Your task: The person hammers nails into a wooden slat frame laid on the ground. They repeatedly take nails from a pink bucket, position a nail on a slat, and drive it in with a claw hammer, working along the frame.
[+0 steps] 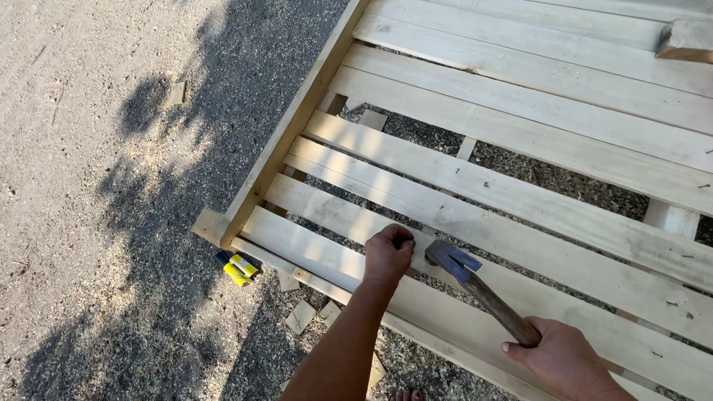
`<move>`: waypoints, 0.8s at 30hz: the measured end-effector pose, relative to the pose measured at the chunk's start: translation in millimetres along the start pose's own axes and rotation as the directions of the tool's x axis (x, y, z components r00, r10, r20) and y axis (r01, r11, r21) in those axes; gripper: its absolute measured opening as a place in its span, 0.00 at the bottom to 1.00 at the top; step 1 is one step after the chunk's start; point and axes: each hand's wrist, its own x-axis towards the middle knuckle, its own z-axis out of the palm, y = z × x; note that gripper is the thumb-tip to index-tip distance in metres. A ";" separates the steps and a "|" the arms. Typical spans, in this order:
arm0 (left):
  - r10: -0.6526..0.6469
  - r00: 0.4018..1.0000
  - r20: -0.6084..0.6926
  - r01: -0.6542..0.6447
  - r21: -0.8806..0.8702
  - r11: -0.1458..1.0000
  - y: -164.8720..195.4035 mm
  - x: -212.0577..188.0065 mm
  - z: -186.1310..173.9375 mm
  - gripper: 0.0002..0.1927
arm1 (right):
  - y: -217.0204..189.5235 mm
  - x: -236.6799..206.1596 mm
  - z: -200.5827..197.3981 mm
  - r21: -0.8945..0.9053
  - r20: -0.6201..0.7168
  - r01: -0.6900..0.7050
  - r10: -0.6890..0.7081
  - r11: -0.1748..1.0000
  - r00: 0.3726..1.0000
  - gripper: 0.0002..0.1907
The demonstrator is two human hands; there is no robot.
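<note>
My right hand (562,362) grips the brown wooden handle of a claw hammer (475,286). Its dark steel head rests low over a pale wooden slat (520,245) of a slatted frame lying on the ground. My left hand (388,255) is curled shut just left of the hammer head, its fingertips pinched down on the same slat; whatever small thing they hold is hidden. The frame's long side rail (297,119) runs diagonally up from the near left corner.
Gravel and sawdust ground (96,223) lies to the left, partly in tree shadow. A yellow and blue tool (238,267) lies by the frame's corner. Small wood offcuts (301,315) are scattered near the bottom edge. A wood block (687,41) sits on the slats at top right.
</note>
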 end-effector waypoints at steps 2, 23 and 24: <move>0.045 0.999 -0.015 -0.046 -0.027 0.999 -5.1 -4.3 3.0 0.05 | 0.9 3.2 -0.2 -0.010 0.012 -0.001 0.001 1.000 1.000 0.24; 0.417 0.902 -0.115 -0.369 0.297 0.881 7.4 -30.2 17.0 0.04 | 16.9 21.9 13.1 0.045 -0.004 -0.039 0.040 0.998 0.999 0.27; 0.420 0.901 -0.110 -0.372 0.300 0.878 7.3 -30.1 17.0 0.04 | 15.1 19.5 13.5 0.055 -0.016 -0.045 0.046 0.998 0.999 0.27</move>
